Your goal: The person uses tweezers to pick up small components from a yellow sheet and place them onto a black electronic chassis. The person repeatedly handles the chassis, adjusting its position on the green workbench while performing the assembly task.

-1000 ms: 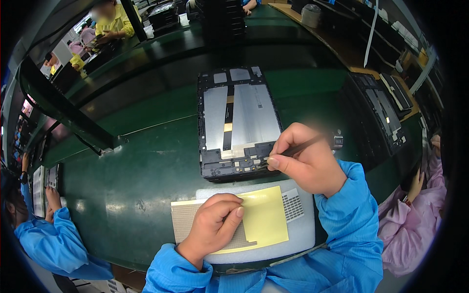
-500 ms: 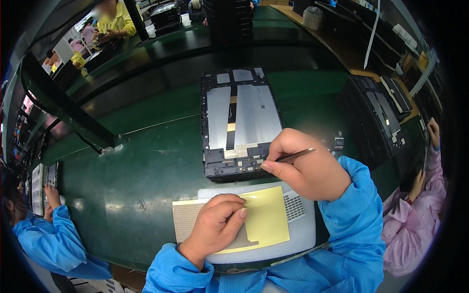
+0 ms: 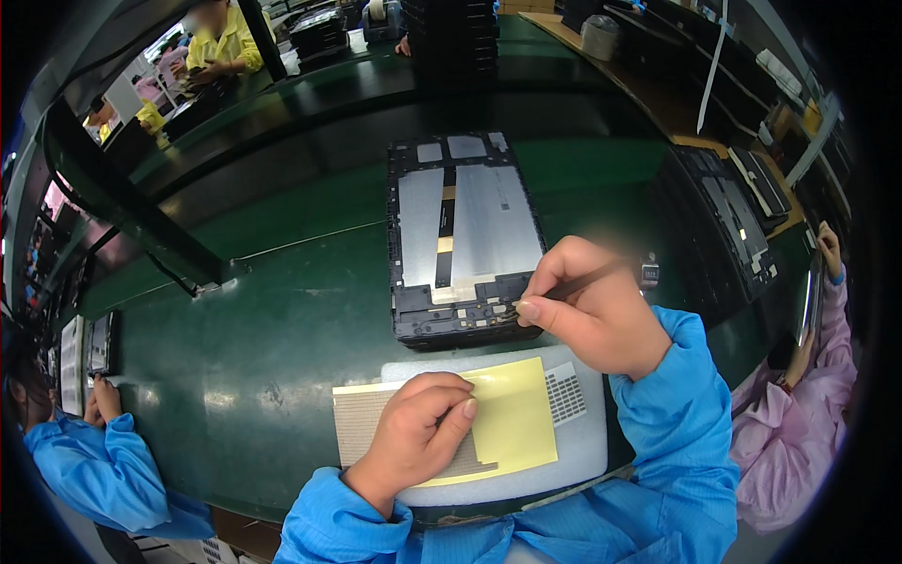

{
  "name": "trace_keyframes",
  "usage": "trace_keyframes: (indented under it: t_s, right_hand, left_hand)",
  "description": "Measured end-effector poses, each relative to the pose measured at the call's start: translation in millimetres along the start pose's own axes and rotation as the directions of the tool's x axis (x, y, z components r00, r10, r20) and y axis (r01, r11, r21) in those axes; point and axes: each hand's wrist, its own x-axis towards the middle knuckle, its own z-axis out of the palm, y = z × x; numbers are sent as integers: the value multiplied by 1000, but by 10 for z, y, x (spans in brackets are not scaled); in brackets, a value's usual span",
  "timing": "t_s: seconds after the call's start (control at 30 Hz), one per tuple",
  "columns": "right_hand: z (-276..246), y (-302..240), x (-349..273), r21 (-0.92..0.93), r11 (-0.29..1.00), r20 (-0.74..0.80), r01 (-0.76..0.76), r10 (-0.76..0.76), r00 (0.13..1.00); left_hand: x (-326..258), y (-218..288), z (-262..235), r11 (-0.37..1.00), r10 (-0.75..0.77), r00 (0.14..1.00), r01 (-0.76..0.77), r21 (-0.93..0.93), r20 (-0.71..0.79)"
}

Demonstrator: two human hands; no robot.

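Just above the centre of the frame, a black-edged tablet-like device (image 3: pixel 490 221) with a silvery middle lies on the green worktop (image 3: pixel 244 324). Right of centre, the right hand (image 3: pixel 594 315) pinches dark tweezers (image 3: pixel 581 282) between thumb and fingers, their tips over the device's lower right part; whether the tips grip anything I cannot tell. At lower centre, the left hand (image 3: pixel 418 437) rests half-curled on a yellow sheet (image 3: pixel 519 404) with a brown gridded patch, and whether it pinches anything is hidden. A pale pad (image 3: pixel 586 459) lies underneath. The step in hand appears to be fine tweezer work on the device; the next move likely calls for steady fingertips and light pressure.
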Motion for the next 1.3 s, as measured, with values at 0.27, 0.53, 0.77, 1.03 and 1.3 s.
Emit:
trace_keyframes:
  t_s: [0.27, 0.53, 0.77, 1.03, 1.3]
  right_hand:
    - [14, 81, -66, 43, 997, -75, 64, -60, 995]
    - [-330, 517, -851, 255, 967, -294, -6, 83, 952]
    - [-169, 594, -1077, 213, 954, -85, -212, 235, 968]
    - [-242, 695, -825, 122, 956, -74, -267, 277, 958]
    - [-292, 657, -788, 119, 955, 5, -271, 272, 962]
  left_hand:
    - [8, 8, -17, 1000, -18, 1000, 18, 10, 26]
    - [-12, 52, 44, 988, 0, 998, -8, 153, 57]
    - [21, 54, 120, 900, 113, 979, -173, 401, 169]
    - [56, 144, 169, 845, 87, 971, -189, 501, 221]
    - [179, 281, 215, 822, -20, 955, -153, 548, 296]
